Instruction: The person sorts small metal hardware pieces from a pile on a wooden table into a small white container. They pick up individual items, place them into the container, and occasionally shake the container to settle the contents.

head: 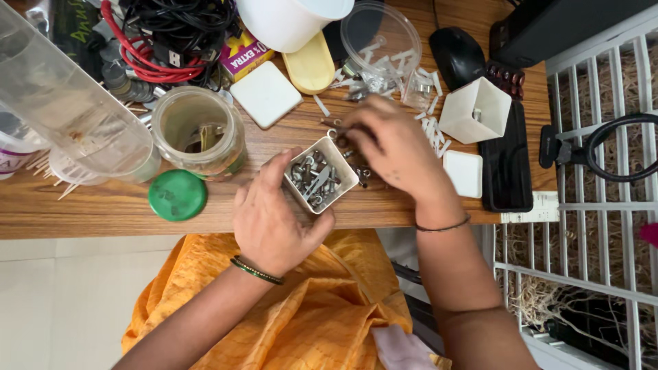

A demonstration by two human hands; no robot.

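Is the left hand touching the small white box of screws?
Touching. The head view shows the left hand wrapped around the small white box of screws, with the thumb against its near wall and fingers along its left side.

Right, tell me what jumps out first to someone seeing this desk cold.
The two hands mid-desk: the left hand cups a small white box full of metal screws, while the right hand picks among loose hardware beside it. To the left stand an open glass jar and its green lid.
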